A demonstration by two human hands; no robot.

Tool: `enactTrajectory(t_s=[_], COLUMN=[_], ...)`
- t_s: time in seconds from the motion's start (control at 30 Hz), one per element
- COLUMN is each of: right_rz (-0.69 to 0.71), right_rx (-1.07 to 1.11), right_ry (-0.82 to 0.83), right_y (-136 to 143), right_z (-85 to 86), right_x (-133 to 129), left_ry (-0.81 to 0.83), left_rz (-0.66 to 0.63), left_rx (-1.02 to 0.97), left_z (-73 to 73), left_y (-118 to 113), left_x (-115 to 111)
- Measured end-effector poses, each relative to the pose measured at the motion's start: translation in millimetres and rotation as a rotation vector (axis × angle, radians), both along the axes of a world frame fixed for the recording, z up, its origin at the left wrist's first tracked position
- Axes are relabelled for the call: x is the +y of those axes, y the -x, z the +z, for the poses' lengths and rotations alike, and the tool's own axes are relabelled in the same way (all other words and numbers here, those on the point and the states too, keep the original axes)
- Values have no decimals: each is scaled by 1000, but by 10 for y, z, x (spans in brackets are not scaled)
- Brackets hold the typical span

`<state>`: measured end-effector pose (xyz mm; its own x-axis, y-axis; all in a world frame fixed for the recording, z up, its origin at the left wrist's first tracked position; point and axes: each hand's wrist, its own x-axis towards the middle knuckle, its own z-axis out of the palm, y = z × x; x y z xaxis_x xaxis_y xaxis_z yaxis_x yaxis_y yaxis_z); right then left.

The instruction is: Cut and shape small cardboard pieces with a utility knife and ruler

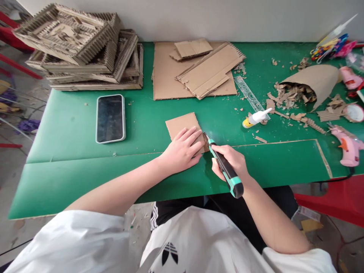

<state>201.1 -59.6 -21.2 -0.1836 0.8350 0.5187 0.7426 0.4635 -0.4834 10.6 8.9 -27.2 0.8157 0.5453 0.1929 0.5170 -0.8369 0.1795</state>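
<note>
A small square of brown cardboard (181, 122) lies flat on the green table. My left hand (183, 149) rests on it with the fingers stretched out, covering its lower middle. In my right hand (231, 161) is a black and teal utility knife (224, 163), its handle slanting back towards me. The knife's blade tip is at the right edge of the cardboard square, with a narrow sliver along that edge. My right fingers are wrapped round the handle.
A smartphone (110, 118) lies left of the square. Stacked corrugated cardboard frames (85, 49) stand at the back left, cardboard sheets (165, 83) at the back middle. Rightward are a clear ruler (250, 94), a glue bottle (256, 118), scraps (295, 94) and a pink glue gun (348, 146).
</note>
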Motion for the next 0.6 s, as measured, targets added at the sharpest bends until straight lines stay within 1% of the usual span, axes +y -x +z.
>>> enactTrajectory(t_s=[0.2,0.33,0.43,0.6], right_rz=[-14,-23,-4,-2], right_rx=[-8,-44,-85,-151], right_ry=[88,29,-29,-77], right_y=[37,67,79,87], right_z=[7,-5,-27,-81], right_x=[35,45,39,21], left_ry=[24,16,0,0], left_rz=[5,6,8,23], left_rx=[-21,-22,-15,-31], left_z=[9,20,23,-2], left_y=[0,1,-1,-3], left_x=[34,40,41,42])
